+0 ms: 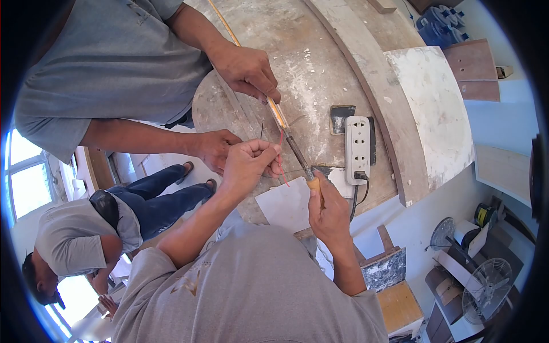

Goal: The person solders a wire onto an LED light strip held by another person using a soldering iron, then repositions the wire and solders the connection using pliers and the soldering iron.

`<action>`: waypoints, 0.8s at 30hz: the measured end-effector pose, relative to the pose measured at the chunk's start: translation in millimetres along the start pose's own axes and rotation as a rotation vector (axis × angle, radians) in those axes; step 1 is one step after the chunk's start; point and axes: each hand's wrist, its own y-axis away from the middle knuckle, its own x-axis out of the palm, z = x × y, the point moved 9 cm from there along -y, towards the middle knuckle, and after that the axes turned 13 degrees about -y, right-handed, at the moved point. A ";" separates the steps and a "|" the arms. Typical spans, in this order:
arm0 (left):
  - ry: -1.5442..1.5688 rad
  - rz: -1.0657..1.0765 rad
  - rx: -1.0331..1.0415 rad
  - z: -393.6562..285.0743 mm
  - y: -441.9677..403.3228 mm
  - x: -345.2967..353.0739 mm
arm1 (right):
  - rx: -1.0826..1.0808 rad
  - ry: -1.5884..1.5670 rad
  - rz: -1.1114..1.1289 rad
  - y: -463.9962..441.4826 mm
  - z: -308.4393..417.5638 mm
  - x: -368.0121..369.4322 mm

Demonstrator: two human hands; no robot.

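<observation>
I can't make out a single sure word from where I stand: the grey shirt (251,286) nearest me has a brownish printed mark (187,284) on its chest, an angular shape rather like a W or an N, with smaller characters just beside it too faint to read. The other grey shirt (120,74), on the person at the far side of the surface (274,34), bears a small dark mark (139,11) that is equally illegible. Any print on the white power strip (357,148) is too small to tell.
</observation>
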 end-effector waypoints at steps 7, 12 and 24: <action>0.002 -0.001 -0.001 0.3 0.1 -0.4 | -0.036 -0.005 -0.025 -0.3 1.3 -0.6; -0.009 0.006 0.007 0.1 -0.3 -0.4 | -0.027 0.042 -0.007 0.0 2.5 -0.8; -0.027 0.014 0.003 -1.5 0.5 -0.1 | -0.071 0.064 -0.022 0.9 4.1 -0.7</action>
